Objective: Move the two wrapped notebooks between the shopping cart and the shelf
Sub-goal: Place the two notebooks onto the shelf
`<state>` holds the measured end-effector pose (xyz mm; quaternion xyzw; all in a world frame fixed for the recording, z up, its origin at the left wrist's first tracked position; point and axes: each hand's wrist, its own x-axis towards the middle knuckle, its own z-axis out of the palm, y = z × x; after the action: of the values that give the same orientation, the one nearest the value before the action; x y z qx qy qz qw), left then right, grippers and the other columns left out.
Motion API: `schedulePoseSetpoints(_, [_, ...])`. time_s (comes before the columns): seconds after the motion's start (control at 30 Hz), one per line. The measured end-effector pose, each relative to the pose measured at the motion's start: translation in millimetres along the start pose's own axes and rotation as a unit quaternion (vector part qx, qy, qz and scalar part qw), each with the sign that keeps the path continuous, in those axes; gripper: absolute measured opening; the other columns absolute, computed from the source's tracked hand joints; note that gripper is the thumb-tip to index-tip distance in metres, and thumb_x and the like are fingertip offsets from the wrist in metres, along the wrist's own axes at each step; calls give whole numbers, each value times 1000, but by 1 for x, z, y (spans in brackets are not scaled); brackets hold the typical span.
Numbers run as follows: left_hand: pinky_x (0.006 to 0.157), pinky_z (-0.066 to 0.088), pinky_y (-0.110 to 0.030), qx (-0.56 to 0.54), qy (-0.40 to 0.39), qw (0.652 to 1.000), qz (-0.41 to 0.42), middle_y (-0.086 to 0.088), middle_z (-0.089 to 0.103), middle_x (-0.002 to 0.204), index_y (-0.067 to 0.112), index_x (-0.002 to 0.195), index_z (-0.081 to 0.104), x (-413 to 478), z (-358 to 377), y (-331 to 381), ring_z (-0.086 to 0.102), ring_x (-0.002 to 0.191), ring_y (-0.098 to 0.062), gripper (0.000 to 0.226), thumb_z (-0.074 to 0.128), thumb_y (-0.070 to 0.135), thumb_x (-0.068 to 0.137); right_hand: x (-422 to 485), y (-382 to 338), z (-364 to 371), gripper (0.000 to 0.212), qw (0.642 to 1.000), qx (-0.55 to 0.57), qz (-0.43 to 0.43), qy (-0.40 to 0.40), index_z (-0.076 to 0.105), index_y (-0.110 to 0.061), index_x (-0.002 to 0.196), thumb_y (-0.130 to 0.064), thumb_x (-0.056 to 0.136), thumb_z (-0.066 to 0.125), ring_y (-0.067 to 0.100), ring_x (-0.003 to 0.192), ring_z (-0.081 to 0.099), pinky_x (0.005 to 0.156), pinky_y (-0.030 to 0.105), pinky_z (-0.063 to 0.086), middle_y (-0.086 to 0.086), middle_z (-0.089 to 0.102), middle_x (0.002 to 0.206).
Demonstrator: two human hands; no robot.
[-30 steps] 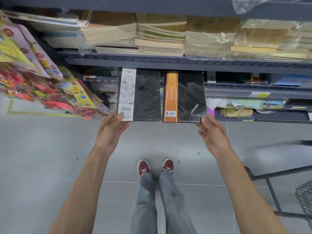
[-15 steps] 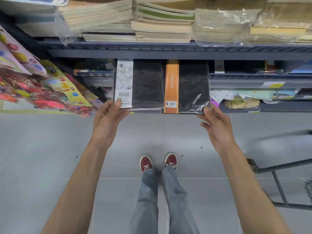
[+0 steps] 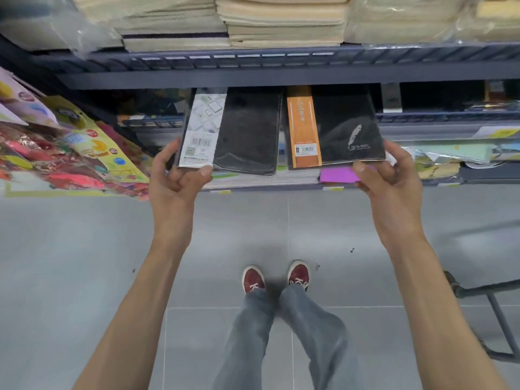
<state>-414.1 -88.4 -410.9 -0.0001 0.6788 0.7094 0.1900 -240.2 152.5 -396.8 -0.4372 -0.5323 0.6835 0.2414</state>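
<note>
Two pinches: left hand (image 3: 174, 181), white-banded notebook (image 3: 242, 133); right hand (image 3: 391, 181), orange-banded notebook (image 3: 337, 128); possibly shelved.

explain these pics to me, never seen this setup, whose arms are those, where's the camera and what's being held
No machine here: the grips are a person's two bare hands. The one camera sits on the person's head, looking forward and down, so you see both arms, the red shoes and the grey floor. The left grip pinches a wrapped black notebook with a white band. The right grip pinches a notebook with an orange band. Both notebooks reach into a dark store shelf, below stacks of paper books. Part of the cart frame shows at the right edge.
</note>
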Motion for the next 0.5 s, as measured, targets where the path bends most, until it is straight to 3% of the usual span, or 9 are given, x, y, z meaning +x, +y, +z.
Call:
schedulePoseSetpoints(0.13, [93, 55, -39, 1, 29, 998, 50, 0, 74, 117, 5, 130, 44, 3, 10, -9, 70, 103, -17, 50, 66, -8, 88, 7, 12, 5, 51, 998, 3, -60, 12, 50, -12, 131, 2, 87, 71, 13, 86, 70, 80, 29, 57, -1, 78, 98])
schedulePoseSetpoints(0.23, [88, 55, -34, -10, 44, 995, 88, -4, 73, 116, 2, 128, 43, 9, 19, -10, 70, 99, -20, 45, 66, -6, 90, 13, 21, 11, 52, 994, 31, -99, 32, 51, -10, 132, -3, 86, 74, 24, 91, 70, 78, 31, 56, 4, 78, 100])
schedulePoseSetpoints(0.37, [84, 54, -24, -29, 58, 989, 137, -7, 71, 118, 1, 125, 42, 17, 33, -14, 71, 101, -18, 41, 64, -6, 91, 26, 30, 17, 51, 988, 45, -142, 44, 53, -9, 130, -3, 85, 75, 21, 89, 72, 78, 29, 57, 5, 77, 94])
schedulePoseSetpoints(0.5, [84, 54, -23, -43, 75, 979, 184, -7, 70, 118, 2, 121, 41, 25, 40, -26, 71, 103, -15, 39, 66, -2, 91, 40, 40, 24, 45, 980, 59, -181, 62, 57, -17, 125, -6, 86, 75, 20, 86, 68, 83, 35, 59, 11, 64, 85])
